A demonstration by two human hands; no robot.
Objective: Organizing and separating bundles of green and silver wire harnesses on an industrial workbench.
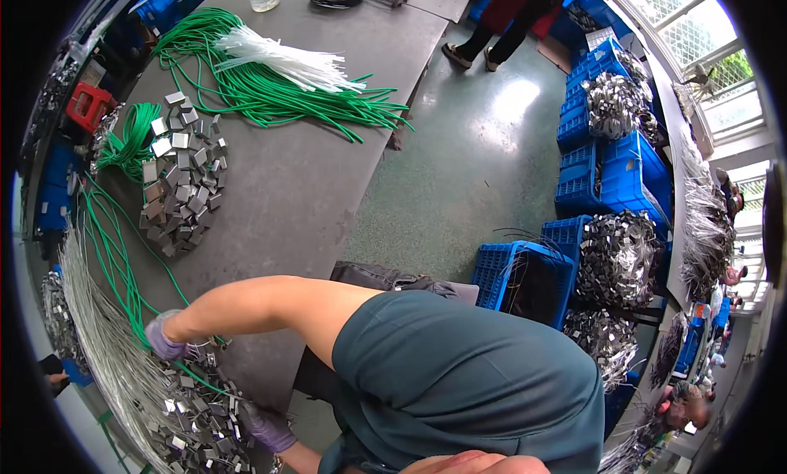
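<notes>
Green cables (134, 316) cross the edge of the metal-block heap (215, 421); right hand (166, 334) looks curled on them, left hand (270, 431) beside heap, can't tell its grip. Tugging could snag strands between blocks.

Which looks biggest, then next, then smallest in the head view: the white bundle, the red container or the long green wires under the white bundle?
1. Long green wires
2. White bundle
3. Red container

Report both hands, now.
Left hand: against the metal pieces; open or closed cannot be told.
Right hand: at the green cords; whether it grips them cannot be told.
</notes>
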